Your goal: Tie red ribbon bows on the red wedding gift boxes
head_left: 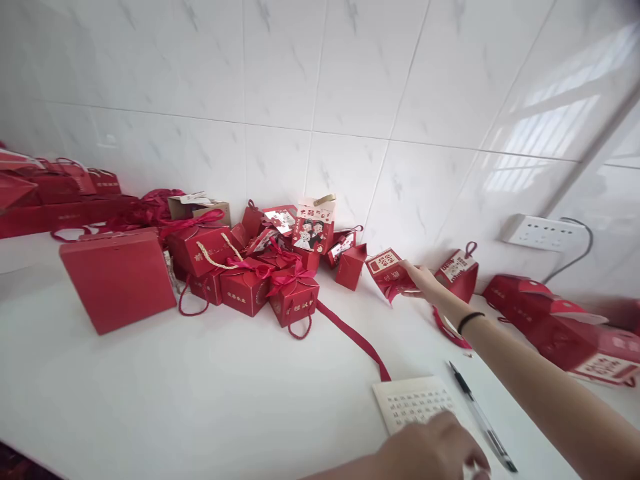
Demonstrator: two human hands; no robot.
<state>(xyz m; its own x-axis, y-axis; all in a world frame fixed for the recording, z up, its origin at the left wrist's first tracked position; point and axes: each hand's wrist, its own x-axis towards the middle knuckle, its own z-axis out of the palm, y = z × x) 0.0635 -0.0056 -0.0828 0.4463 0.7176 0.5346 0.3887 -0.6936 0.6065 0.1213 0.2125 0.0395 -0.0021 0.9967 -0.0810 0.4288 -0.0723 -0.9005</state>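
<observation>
Across a white table (pixel 200 400), your right hand (pixel 424 283), arm outstretched, grips a tilted red box (pixel 386 270) beside piled boxes (pixel 243 293), while your left hand (pixel 433 448) curls over a notepad (pixel 417 400), its grip unclear.

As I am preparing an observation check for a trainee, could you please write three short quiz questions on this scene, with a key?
1. What does the right hand hold?
2. True or false: the pen lies on the white tabletop.
3. Which of these is nearest to the left hand? (a) the wall sockets; (b) the sheet with rows of characters; (c) the black wristband.

Key: 1. A red printed box. 2. True. 3. (b).
</observation>
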